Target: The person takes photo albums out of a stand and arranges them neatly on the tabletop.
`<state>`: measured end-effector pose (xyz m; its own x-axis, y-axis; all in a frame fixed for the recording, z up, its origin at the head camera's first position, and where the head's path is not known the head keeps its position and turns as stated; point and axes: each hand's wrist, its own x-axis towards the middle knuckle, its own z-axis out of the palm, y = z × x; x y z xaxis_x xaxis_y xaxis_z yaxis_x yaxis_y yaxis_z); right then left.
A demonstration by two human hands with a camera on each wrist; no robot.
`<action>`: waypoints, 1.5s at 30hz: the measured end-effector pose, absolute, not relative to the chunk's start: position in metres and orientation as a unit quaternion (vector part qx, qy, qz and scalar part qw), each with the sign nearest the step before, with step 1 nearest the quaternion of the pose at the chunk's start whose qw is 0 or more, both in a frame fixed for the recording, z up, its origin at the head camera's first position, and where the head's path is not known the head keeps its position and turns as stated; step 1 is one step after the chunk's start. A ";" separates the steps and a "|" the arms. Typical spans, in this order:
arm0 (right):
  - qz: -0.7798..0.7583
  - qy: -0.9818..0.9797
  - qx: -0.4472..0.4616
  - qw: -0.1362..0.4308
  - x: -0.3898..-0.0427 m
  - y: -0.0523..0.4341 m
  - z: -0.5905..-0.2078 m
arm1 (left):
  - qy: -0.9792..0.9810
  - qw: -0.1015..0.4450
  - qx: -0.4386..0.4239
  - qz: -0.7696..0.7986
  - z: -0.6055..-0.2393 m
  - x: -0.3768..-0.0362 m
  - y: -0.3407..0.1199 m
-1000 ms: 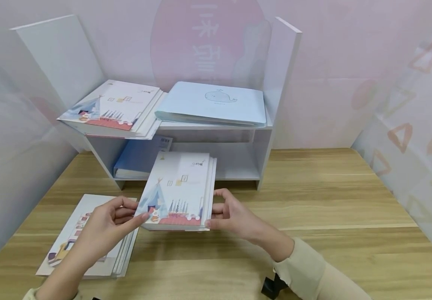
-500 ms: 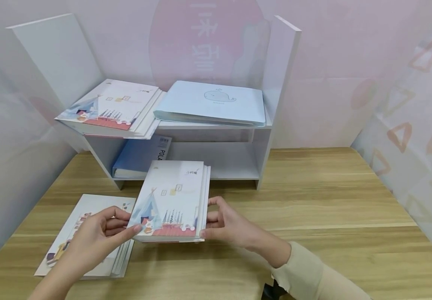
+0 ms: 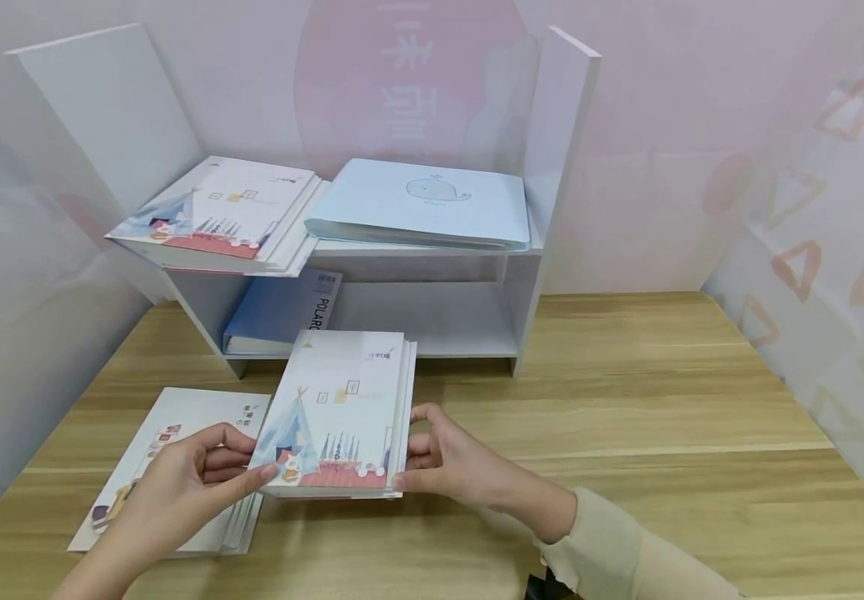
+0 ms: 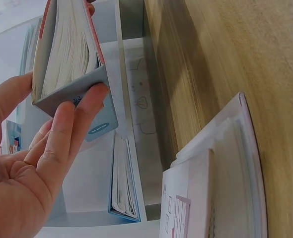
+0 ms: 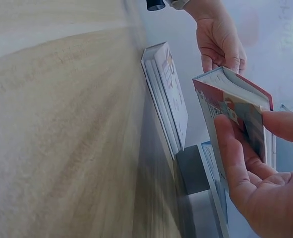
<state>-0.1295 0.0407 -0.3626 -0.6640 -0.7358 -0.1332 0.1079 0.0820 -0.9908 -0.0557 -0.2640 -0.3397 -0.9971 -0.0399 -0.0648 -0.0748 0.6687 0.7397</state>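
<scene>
Both hands hold a thick white photo album point(image 3: 342, 408) with a tent drawing on its cover, raised over the table in front of the shelf. My left hand point(image 3: 199, 483) grips its left side, thumb on the cover's lower corner and fingers against the spine, as the left wrist view shows on the album point(image 4: 69, 54). From the right, my right hand point(image 3: 450, 471) pinches the opposite edge; its fingers point(image 5: 231, 153) press the underside in the right wrist view. Another white album point(image 3: 199, 533) lies on the table, partly behind my left hand.
A white two-tier shelf point(image 3: 446, 321) stands at the back. Its upper tier bears a matching tent album point(image 3: 237, 208) at left and a light blue whale album point(image 3: 417, 204) at right. A blue album point(image 3: 274, 308) lies below at left. Wooden table point(image 3: 671, 400) extends to the right.
Both hands have drawn the tent album toward me and slightly left, away from the shelf. More of the blue album's lettering shows. The shelved albums and the one on the table stay put.
</scene>
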 end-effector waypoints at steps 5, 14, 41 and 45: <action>-0.626 0.664 -0.232 0.336 -0.126 0.040 -0.362 | 0.915 0.030 -0.031 0.402 -0.341 -0.052 -0.266; -0.625 0.662 -0.224 0.348 -0.123 0.037 -0.367 | 0.910 0.064 -0.043 0.407 -0.346 -0.048 -0.268; -0.649 0.632 -0.193 0.376 -0.118 0.021 -0.383 | 0.887 0.130 -0.050 0.440 -0.358 -0.046 -0.284; -0.647 0.632 -0.198 0.378 -0.119 0.021 -0.383 | 0.891 0.132 -0.043 0.433 -0.359 -0.046 -0.285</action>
<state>-0.1187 0.0209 -0.3833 -0.6352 -0.7397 -0.2223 0.2392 0.0853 -0.9672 -0.0458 -0.2850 -0.3585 -0.9613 0.0381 -0.2729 -0.1912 0.6210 0.7601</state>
